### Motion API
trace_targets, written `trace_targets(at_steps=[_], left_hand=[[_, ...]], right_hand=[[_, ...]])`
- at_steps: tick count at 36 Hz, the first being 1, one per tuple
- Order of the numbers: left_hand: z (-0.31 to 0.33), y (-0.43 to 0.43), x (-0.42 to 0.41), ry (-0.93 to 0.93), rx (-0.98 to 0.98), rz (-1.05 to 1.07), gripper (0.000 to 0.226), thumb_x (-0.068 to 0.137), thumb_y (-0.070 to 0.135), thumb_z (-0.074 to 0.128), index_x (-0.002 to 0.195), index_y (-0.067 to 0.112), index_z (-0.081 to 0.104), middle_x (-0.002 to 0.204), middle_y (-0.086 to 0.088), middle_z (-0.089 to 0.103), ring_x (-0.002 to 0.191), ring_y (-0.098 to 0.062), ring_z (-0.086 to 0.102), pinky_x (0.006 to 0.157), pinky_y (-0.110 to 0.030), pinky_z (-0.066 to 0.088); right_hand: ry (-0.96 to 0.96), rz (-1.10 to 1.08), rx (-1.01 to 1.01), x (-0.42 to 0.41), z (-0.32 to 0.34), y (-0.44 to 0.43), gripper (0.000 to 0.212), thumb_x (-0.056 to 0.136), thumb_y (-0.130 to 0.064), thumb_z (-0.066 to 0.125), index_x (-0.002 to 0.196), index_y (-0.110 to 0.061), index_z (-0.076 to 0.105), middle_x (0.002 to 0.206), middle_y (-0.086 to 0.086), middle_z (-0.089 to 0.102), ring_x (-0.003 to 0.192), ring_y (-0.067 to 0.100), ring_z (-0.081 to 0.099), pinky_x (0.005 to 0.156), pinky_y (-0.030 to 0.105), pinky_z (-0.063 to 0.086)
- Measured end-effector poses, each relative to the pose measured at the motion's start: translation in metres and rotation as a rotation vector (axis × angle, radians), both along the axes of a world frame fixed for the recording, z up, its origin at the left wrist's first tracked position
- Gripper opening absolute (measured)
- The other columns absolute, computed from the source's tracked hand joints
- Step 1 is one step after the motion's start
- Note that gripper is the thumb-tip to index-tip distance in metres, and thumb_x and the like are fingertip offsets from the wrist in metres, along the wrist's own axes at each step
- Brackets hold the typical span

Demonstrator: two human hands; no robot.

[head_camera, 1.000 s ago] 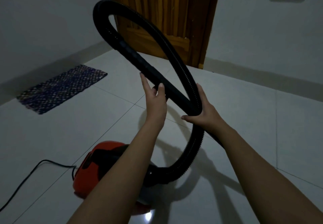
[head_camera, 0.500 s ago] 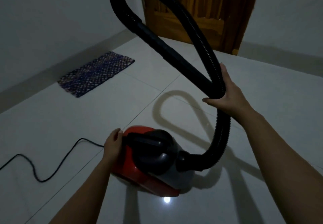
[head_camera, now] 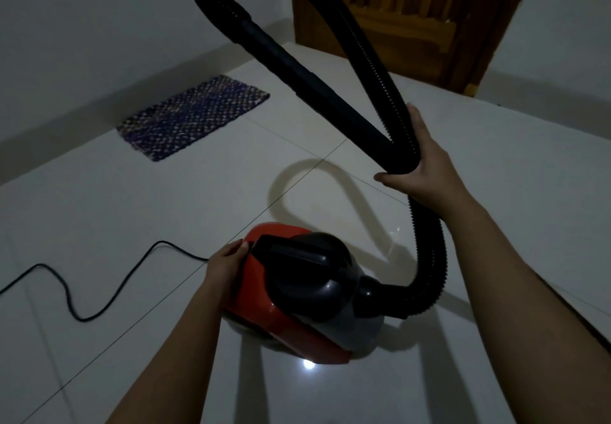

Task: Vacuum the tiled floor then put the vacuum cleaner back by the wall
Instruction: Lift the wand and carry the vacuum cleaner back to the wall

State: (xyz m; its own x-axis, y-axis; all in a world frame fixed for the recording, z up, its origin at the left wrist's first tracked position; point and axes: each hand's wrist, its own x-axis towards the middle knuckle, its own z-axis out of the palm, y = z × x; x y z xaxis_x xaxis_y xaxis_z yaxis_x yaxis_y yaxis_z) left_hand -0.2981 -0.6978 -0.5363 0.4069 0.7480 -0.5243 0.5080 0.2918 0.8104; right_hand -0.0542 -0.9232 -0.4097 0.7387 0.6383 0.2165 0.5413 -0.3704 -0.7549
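Observation:
A small red and black vacuum cleaner [head_camera: 274, 314] sits on the pale tiled floor [head_camera: 139, 212] in front of me. Its black ribbed hose [head_camera: 426, 258] rises from the front, loops high and comes back down as a smooth tube [head_camera: 297, 70]. My right hand [head_camera: 426, 169] grips both strands where the loop crosses. My left hand [head_camera: 228, 265] rests against the rear of the red body, fingers curled beside the black handle [head_camera: 294, 255]; whether it grips anything is unclear.
A black power cord [head_camera: 99, 291] snakes across the floor to the left. A dark woven mat [head_camera: 195, 116] lies by the left wall [head_camera: 99, 20]. A wooden door [head_camera: 413, 10] stands ahead, with grey wall on the right.
My left hand has let go of the hose and dropped to the back of the vacuum body. My right hand keeps the looped hose gathered. The view has tilted down.

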Motion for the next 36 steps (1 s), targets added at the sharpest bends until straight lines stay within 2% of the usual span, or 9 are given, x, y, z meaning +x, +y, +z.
trace_targets(at_steps=[6,12,16,21,24,27,31,34,36], left_hand=[[-0.008,-0.003,0.006,-0.005,0.006,0.041,0.043,0.09,0.022,0.06,0.13,0.008,0.054,0.133,-0.018,0.056,0.122,-0.035,0.052,0.108,-0.049,0.039],[-0.005,-0.007,0.002,-0.024,-0.05,-0.037,0.046,0.088,0.037,0.059,0.13,0.018,0.055,0.134,-0.012,0.056,0.12,-0.031,0.054,0.106,-0.05,0.041],[-0.003,-0.006,0.003,-0.029,-0.099,-0.064,0.047,0.089,0.038,0.056,0.133,0.021,0.052,0.135,-0.012,0.055,0.12,-0.031,0.053,0.105,-0.051,0.042],[-0.012,-0.001,-0.002,-0.035,-0.123,-0.07,0.054,0.079,0.046,0.063,0.129,0.026,0.054,0.135,-0.01,0.055,0.118,-0.03,0.055,0.104,-0.053,0.043],[-0.012,-0.001,-0.001,-0.036,-0.105,-0.07,0.052,0.082,0.045,0.062,0.129,0.025,0.054,0.134,-0.01,0.055,0.118,-0.031,0.055,0.104,-0.053,0.042],[-0.011,-0.003,-0.001,-0.03,-0.077,-0.086,0.059,0.076,0.051,0.062,0.129,0.027,0.053,0.136,-0.008,0.054,0.12,-0.03,0.053,0.105,-0.053,0.042],[-0.015,-0.005,0.0,-0.049,-0.061,-0.055,0.055,0.081,0.046,0.061,0.131,0.024,0.053,0.136,-0.008,0.054,0.121,-0.031,0.053,0.106,-0.052,0.04],[-0.022,-0.002,0.0,-0.039,-0.017,-0.039,0.062,0.072,0.052,0.06,0.127,0.024,0.056,0.132,-0.007,0.058,0.119,-0.028,0.055,0.107,-0.05,0.041],[-0.022,-0.005,0.0,-0.012,0.033,-0.04,0.058,0.076,0.052,0.057,0.126,0.023,0.057,0.132,-0.007,0.059,0.119,-0.027,0.055,0.107,-0.049,0.04]], right_hand=[[0.016,-0.002,0.015,-0.001,-0.003,0.007,0.113,0.067,-0.031,0.081,0.146,-0.053,0.002,0.143,0.003,0.044,0.126,0.023,0.047,0.103,0.044,0.042],[0.018,-0.01,-0.003,0.0,-0.006,0.008,0.113,0.068,-0.03,0.081,0.146,-0.053,0.002,0.141,0.004,0.045,0.124,0.024,0.049,0.102,0.044,0.043],[0.025,-0.018,-0.005,0.001,-0.007,0.007,0.113,0.067,-0.031,0.081,0.145,-0.054,0.002,0.14,0.005,0.045,0.123,0.025,0.049,0.102,0.047,0.044],[0.025,-0.014,-0.002,0.002,-0.007,0.007,0.112,0.068,-0.029,0.08,0.145,-0.055,0.003,0.139,0.003,0.046,0.122,0.024,0.05,0.101,0.046,0.044],[0.023,-0.012,-0.001,0.001,-0.008,0.007,0.112,0.068,-0.03,0.08,0.146,-0.054,0.003,0.139,0.003,0.046,0.122,0.024,0.05,0.101,0.047,0.044],[0.012,-0.013,-0.01,0.001,-0.008,0.007,0.112,0.068,-0.03,0.08,0.146,-0.053,0.003,0.137,0.004,0.048,0.12,0.024,0.051,0.1,0.048,0.045],[0.0,-0.02,-0.014,0.002,-0.008,0.007,0.112,0.068,-0.029,0.08,0.146,-0.052,0.004,0.135,0.005,0.049,0.117,0.025,0.053,0.098,0.047,0.046],[-0.006,-0.018,-0.006,0.003,-0.009,0.006,0.112,0.068,-0.028,0.08,0.147,-0.05,0.004,0.135,0.006,0.049,0.118,0.025,0.052,0.098,0.045,0.046],[-0.005,-0.014,-0.001,0.003,-0.009,0.005,0.112,0.069,-0.027,0.081,0.147,-0.05,0.005,0.137,0.006,0.048,0.119,0.025,0.052,0.098,0.045,0.046]])
